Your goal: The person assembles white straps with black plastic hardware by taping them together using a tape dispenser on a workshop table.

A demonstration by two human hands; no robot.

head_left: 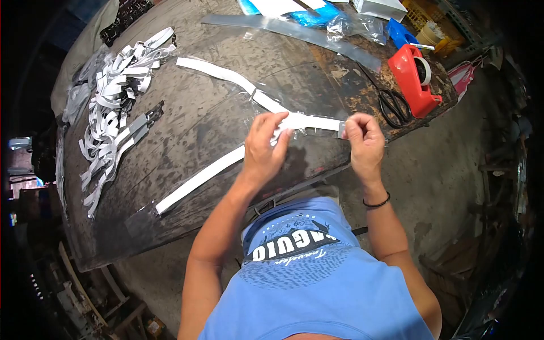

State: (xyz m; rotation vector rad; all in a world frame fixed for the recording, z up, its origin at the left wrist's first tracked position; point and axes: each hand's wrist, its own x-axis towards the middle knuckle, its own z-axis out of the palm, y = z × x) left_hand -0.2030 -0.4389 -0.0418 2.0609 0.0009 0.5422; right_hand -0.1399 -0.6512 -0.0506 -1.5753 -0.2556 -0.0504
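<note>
A white strap (209, 173) with clear plastic about it lies across the table, its lower-left end near the front edge. Another white length (218, 72) runs to the upper left and meets it at a bunched spot by my left hand (263, 150). My left thumb and fingers are closed around the strap at that spot, partly hiding it. To the right, a short white length ends in a grey tip (341, 130). My right hand (365, 141) pinches this tip between thumb and curled fingers, near the table's edge.
A pile of white straps (110, 107) lies on the left. Black scissors (392, 106) and a red tape dispenser (412, 79) sit at the right edge. A long translucent strip (294, 35) and blue-and-white packaging (311, 14) are at the back.
</note>
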